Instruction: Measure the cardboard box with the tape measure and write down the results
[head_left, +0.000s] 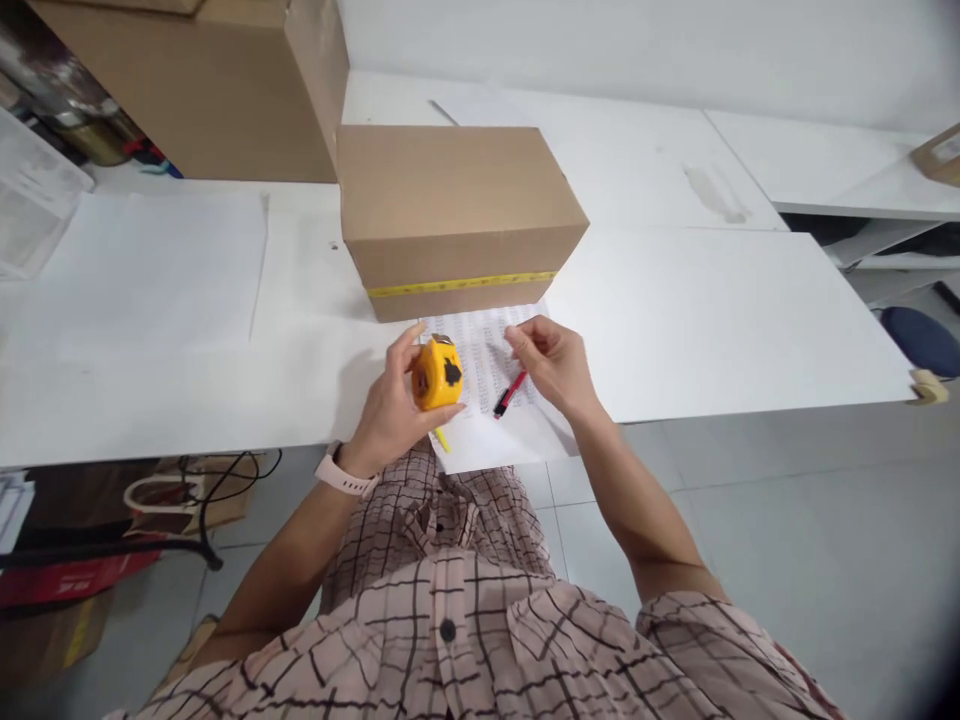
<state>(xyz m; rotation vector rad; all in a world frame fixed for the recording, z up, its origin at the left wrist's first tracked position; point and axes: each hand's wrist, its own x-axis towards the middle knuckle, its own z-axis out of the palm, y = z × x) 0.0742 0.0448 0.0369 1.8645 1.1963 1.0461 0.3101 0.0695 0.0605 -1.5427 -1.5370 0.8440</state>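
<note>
My left hand (394,410) is wrapped round a yellow tape measure (433,374) with a black button, held over the left side of a printed sheet (480,350). My right hand (553,360) is closed in a pinch above the sheet's right side; what it grips, if anything, cannot be made out. A red and black pen (510,394) slants just below its fingers, its upper end partly hidden by the hand. Below the tape measure a short yellow strip (441,439) shows. Right behind both hands stands a closed cardboard box (457,190) with a yellow band along its front.
A larger cardboard box (217,100) stands at the back left, near white papers (165,270) and a clear plastic container (34,200). The white table (697,320) ends close to my body. A blue stool seat (921,340) is at the far right.
</note>
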